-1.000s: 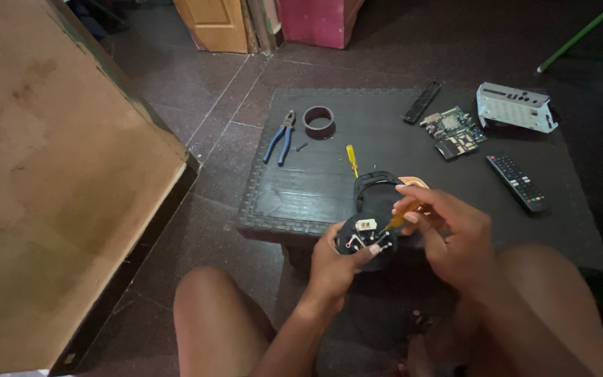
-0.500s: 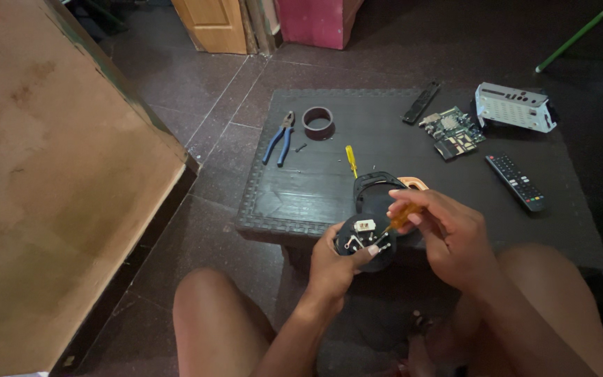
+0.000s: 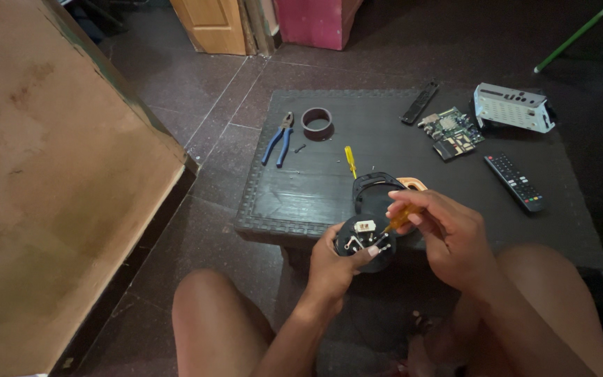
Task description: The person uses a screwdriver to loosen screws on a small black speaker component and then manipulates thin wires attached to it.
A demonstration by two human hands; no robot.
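Observation:
My left hand [image 3: 333, 269] grips a round black device [image 3: 364, 239] from below, its open side up with a small white part and metal contacts showing. My right hand [image 3: 441, 234] holds an orange-handled screwdriver [image 3: 399, 220], tip down into that open side. Both hands hover over the near edge of a low dark table [image 3: 294, 202]. Just behind the device lies a black round cover [image 3: 378, 190] beside an orange ring [image 3: 413, 184].
On the table: blue-handled pliers [image 3: 278, 137], a roll of dark tape [image 3: 317, 121], a yellow screwdriver [image 3: 350, 160], a circuit board [image 3: 451, 131], a white perforated casing [image 3: 512, 107], two black remotes [image 3: 515, 182] [image 3: 421, 102]. A large brown board [image 3: 50, 181] stands at left. My bare knees are below.
The hands and the device have barely shifted; the screwdriver stays at the device's open side.

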